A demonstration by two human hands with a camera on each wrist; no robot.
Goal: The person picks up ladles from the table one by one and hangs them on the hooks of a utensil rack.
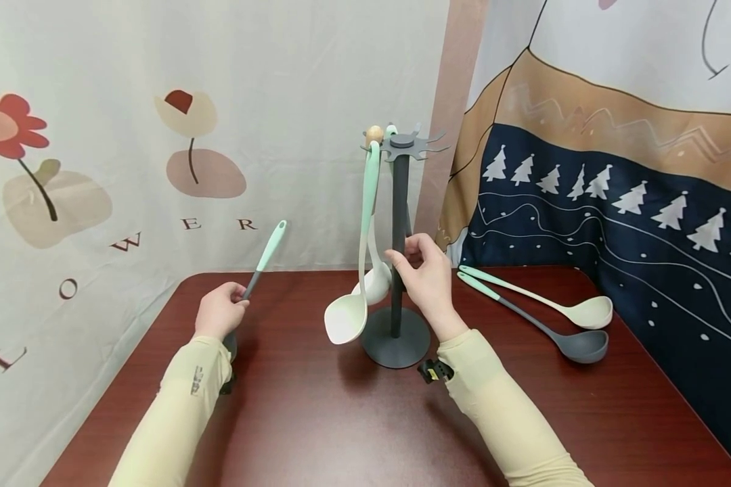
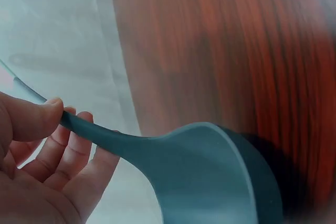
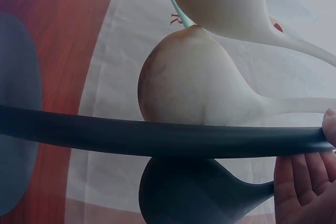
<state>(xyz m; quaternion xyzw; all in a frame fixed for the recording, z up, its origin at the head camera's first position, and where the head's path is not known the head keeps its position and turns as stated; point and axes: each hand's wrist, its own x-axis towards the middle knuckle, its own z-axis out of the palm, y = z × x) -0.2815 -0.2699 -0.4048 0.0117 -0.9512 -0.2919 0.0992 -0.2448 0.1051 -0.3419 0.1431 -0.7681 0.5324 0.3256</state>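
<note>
At the left of the head frame, the left hand point(image 1: 219, 310) pinches a grey ladle point(image 2: 199, 174) by its shaft between thumb and fingers; the mint handle rises beyond the fingers toward the upper right, and the bowl sits below the hand (mostly hidden there by the sleeve point(image 1: 185, 399), plain in the left wrist view). Just right of centre, the right hand point(image 1: 426, 277) has thumb and fingers curled about the pole of a stand point(image 1: 399, 216).

Counted: one stand, one ladle in hand, three hanging, namely two white ladles point(image 1: 345, 318) and one dark ladle point(image 3: 191, 192), and two lying at right, one cream ladle point(image 1: 587, 312) and one second grey ladle point(image 1: 585, 346).

Beneath is a red-brown table point(image 1: 329, 419); beyond it, flowered pale cloth point(image 1: 317, 101) fills the upper left, and tree-printed cloth point(image 1: 646, 237) the right.
</note>
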